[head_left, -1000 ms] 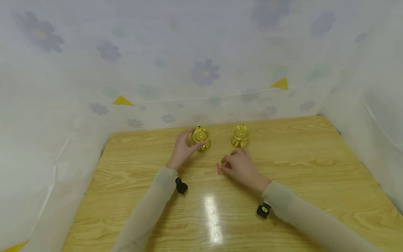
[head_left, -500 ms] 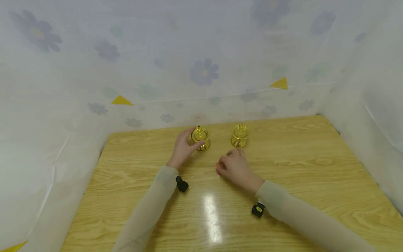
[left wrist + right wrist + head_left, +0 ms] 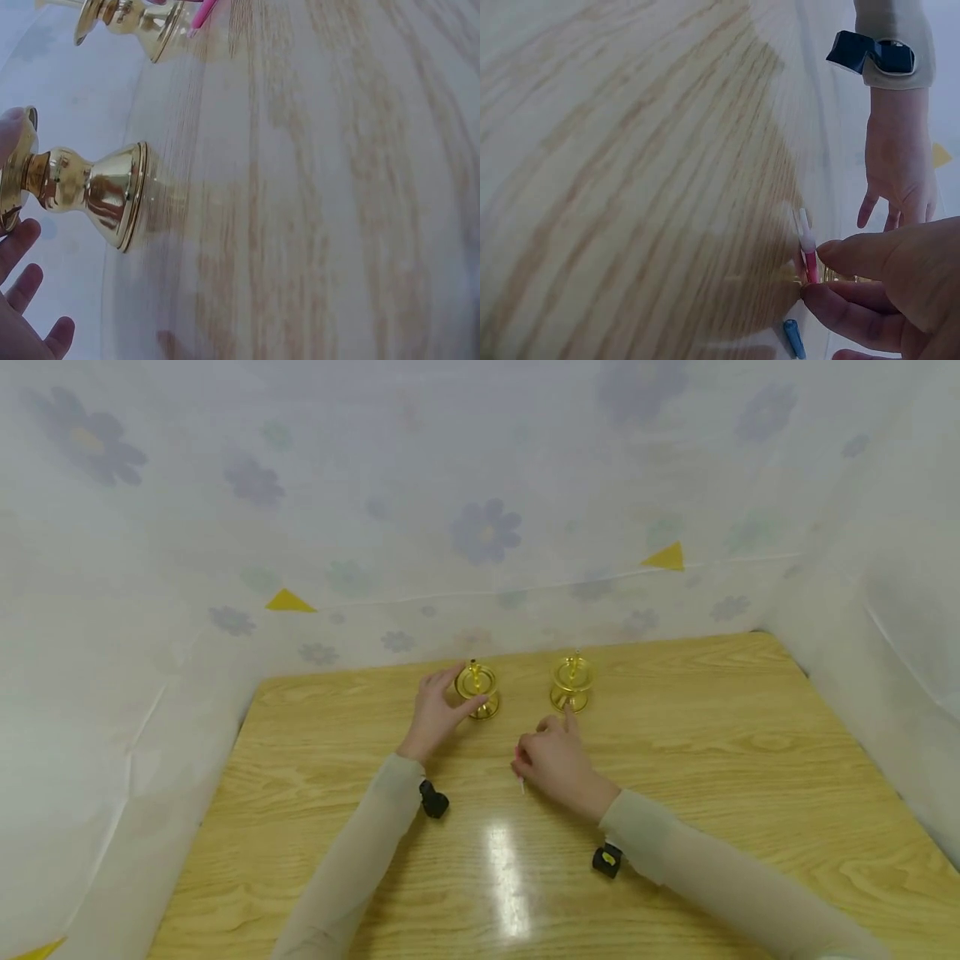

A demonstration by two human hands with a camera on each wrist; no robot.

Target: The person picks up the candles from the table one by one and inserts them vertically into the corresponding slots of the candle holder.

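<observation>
Two gold candle holders stand near the table's far edge. My left hand (image 3: pixel 454 693) grips the left holder (image 3: pixel 478 690), thumb in front and fingers behind; in the left wrist view the thumb rests on that holder's (image 3: pixel 90 187) cup. The right holder (image 3: pixel 572 683) stands alone, also seen in the left wrist view (image 3: pixel 135 26). My right hand (image 3: pixel 527 762) pinches a thin pink candle (image 3: pixel 808 259) with a white tip between thumb and finger, just above the table. Only its white tip (image 3: pixel 522 787) shows in the head view.
The wooden table (image 3: pixel 712 760) is closed in by white flowered cloth (image 3: pixel 487 535) at the back and both sides. A small blue stick-like piece (image 3: pixel 793 339) shows below my right fingers. Black wrist cameras (image 3: pixel 433 800) sit on both sleeves.
My right hand slid left over the pink candle lying on the table and pinched it. The left hand stayed on the left holder.
</observation>
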